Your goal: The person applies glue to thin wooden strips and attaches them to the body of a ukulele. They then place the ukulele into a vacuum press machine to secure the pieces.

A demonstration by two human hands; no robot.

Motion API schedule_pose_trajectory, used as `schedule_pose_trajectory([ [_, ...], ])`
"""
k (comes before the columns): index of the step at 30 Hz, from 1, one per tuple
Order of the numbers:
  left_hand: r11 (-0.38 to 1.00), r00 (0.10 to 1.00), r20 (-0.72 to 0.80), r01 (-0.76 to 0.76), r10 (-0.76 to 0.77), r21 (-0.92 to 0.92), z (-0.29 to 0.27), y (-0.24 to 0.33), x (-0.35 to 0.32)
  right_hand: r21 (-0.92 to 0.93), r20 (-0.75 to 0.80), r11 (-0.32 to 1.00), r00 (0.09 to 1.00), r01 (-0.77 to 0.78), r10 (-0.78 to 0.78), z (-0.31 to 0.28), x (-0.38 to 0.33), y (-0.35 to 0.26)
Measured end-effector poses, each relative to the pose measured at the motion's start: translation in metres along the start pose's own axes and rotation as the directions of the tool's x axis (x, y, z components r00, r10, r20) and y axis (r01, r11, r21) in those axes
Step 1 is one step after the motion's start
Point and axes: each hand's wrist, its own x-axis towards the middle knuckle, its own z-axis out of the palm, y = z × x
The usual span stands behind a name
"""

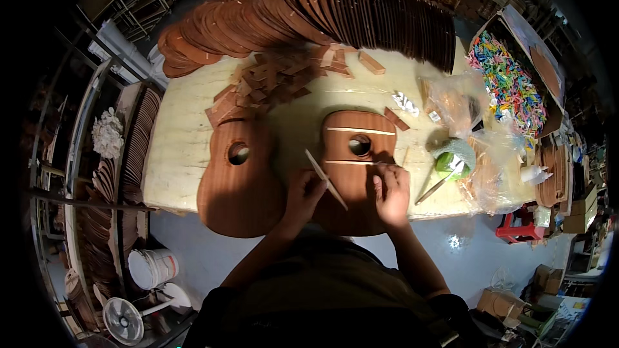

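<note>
- Two pale, straight strips (360,131) are set across a flat, reddish-brown guitar-shaped board (354,183) at the table's (171,148) six o'clock.
- Parallel placing and even pressure would probably serve best.
- At the board's eight o'clock, a tapered strip (332,189) is pinched by the nearly closed left hand (303,196).
- At four, the right hand (393,194) is half-curled; its hold cannot be told.
- Thin brown panels (277,19) are fanned at twelve.

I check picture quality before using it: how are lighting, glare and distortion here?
Head view: the tabletop is brightly lit; the left hand looks dimmer than the right hand; glare spots the grey floor; the tabletop's front edge bows with the fisheye, and the corners are black.
</note>
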Motion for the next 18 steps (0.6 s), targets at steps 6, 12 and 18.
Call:
schedule_pose_trajectory([
  [6,0.865,0.948,0.162,0.317,-0.275,-0.389,-0.085,0.021,0.004,0.576,0.778,0.302,0.623,-0.76,0.084,0.057,0.016,-0.095],
  [12,0.843,0.916,-0.078,0.326,-0.393,-0.428,-0.182,-0.025,0.002,0.41,0.422,0.827,0.884,-0.384,0.2,0.131,0.045,-0.171],
  [18,0.934,0.938,-0.179,-0.246,0.297,0.261,-0.251,-0.076,0.044,0.117,0.037,0.937,0.941,0.33,-0.336,0.201,0.09,-0.181],
])
